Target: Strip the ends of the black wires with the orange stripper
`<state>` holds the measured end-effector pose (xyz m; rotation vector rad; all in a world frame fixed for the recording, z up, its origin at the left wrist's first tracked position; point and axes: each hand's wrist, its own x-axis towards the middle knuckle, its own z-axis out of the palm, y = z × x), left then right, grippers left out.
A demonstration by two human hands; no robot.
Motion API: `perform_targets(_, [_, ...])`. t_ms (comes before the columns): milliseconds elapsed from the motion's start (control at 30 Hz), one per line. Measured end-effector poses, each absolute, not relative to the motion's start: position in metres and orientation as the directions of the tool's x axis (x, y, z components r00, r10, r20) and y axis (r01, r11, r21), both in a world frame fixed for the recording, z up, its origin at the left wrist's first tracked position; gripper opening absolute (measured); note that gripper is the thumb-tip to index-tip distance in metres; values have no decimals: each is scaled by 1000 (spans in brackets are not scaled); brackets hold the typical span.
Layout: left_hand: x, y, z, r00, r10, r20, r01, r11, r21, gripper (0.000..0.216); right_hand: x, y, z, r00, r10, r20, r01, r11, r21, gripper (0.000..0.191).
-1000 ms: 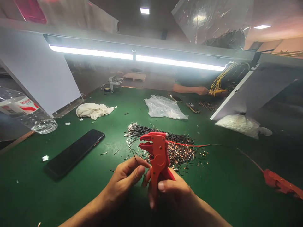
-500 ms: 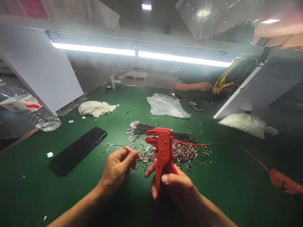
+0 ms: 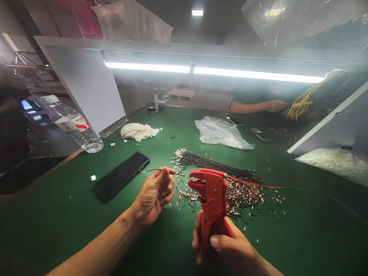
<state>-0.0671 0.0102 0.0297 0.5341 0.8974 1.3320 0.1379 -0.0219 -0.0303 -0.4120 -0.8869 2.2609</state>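
Note:
My left hand (image 3: 156, 195) pinches a thin black wire (image 3: 151, 170) between thumb and index finger. One end trails left over the phone's edge; the other points right, toward the red wire stripper (image 3: 213, 195). My right hand (image 3: 227, 241) is wrapped round the stripper's handles and holds it upright. Its jaws face left and stand apart, with a small gap between them and the wire. Behind the tool lies a bundle of black wires (image 3: 218, 163) with bare ends at the left. A pile of cut wire scraps (image 3: 244, 195) spreads beside and below the bundle.
A black phone (image 3: 122, 176) and a water bottle (image 3: 76, 126) are at the left. Farther back lie a white cloth (image 3: 139, 131) and a clear plastic bag (image 3: 222, 132). Another person's arm (image 3: 255, 107) reaches in near yellow wires (image 3: 300, 103). Slanted white panels (image 3: 86, 84) flank the bench.
The view has swung left, so the bench things appear farther right. My left hand has turned, raising the wire's end toward the stripper. The stripper stays in my right hand.

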Motion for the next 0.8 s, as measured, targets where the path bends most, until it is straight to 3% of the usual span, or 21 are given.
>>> perform_targets(467, [-59,7,27,59,962,-266,-575,250,779,46,140,-26,-21,-757,635,-154,-356,-599,-718,39])
perform_targets(800, [-57,6,28,35,943,-330,-571,290,768,48,134,-21,-36,-789,614,-19,-360,-487,-795,36])
